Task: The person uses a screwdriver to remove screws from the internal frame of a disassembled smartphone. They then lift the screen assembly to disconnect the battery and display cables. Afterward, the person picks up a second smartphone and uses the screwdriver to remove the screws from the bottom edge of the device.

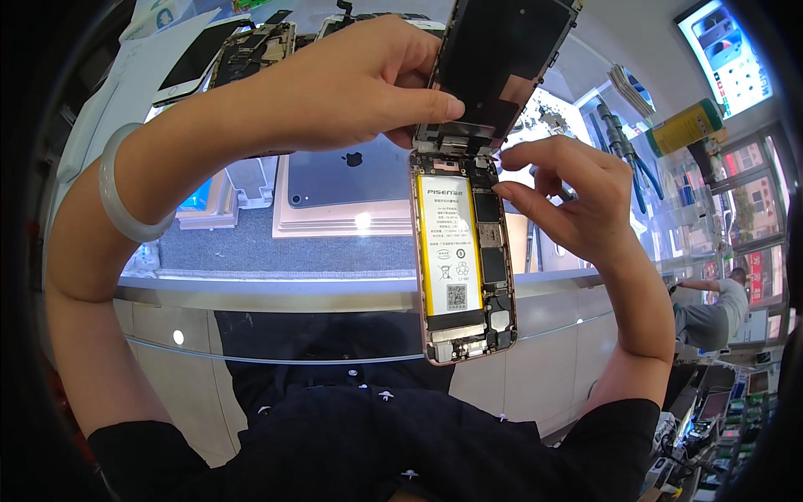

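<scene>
An opened smartphone hangs over the counter's near edge. Its body (pixel 453 245) shows a white battery (pixel 448 251) with yellow edges, PISEN branding and a printed code, beside a dark logic board (pixel 491 232). The display assembly (pixel 502 56) is raised at the top end, its dark back facing me. My left hand (pixel 389 88) grips the display's lower left, thumb on its back and fingers partly hidden behind. At the body's upper right edge is my right hand (pixel 571 194), thumb and index fingertips a little apart. Whether it grips the edge is unclear.
Behind the phone, a tablet (pixel 345 176) lies on stacked boxes (pixel 339 227) on the glass counter. Disassembled phones (pixel 254 53) and a white-framed phone (pixel 194 63) sit at upper left. Pliers (pixel 643 176) and a yellow-green bottle (pixel 687 128) are at right. Farther right is another person (pixel 715 307).
</scene>
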{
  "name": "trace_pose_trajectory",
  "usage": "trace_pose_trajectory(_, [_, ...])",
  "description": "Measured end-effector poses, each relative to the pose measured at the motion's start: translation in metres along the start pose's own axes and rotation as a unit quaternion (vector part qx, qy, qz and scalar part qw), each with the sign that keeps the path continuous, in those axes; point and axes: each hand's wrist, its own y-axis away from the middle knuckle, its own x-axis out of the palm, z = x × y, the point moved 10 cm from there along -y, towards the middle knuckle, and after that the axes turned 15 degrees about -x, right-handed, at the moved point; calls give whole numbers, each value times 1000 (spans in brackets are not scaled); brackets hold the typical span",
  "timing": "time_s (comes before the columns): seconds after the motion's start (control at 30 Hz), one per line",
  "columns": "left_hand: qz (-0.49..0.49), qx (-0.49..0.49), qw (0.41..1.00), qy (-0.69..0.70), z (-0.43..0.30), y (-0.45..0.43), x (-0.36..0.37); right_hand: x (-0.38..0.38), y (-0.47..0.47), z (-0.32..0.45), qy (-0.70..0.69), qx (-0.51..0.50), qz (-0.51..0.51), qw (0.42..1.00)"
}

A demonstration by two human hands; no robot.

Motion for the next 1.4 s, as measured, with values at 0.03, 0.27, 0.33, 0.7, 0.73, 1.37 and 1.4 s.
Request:
trace_pose_trajectory(0.03, [2, 7, 1000, 0, -2, 0, 1, 0, 1, -1, -1, 18, -8, 1000])
trace_pose_trajectory(0.27, [7, 33, 999, -5, -6, 2, 4, 3, -2, 4, 6, -33, -38, 999])
trace_pose_trajectory(0.33, [8, 33, 999, -12, -6, 2, 4, 7, -1, 7, 3, -45, -14, 999])
trace_pose_trajectory(0.7, [-9, 39, 997, -61, -8, 5, 5, 15, 1, 8, 0, -55, 58, 997])
trace_pose_trajectory(0.73, [-10, 54, 997, -59, -10, 6, 5, 14, 1, 8, -7, -56, 54, 997])
trace_pose_trajectory(1.37, [-14, 103, 992, -67, -16, 10, 7, 14, -2, 13, -52, -80, 81, 992])
trace_pose_trajectory(1.4, [-11, 104, 992, -69, -17, 10, 7, 15, -3, 13, -58, -77, 87, 992])
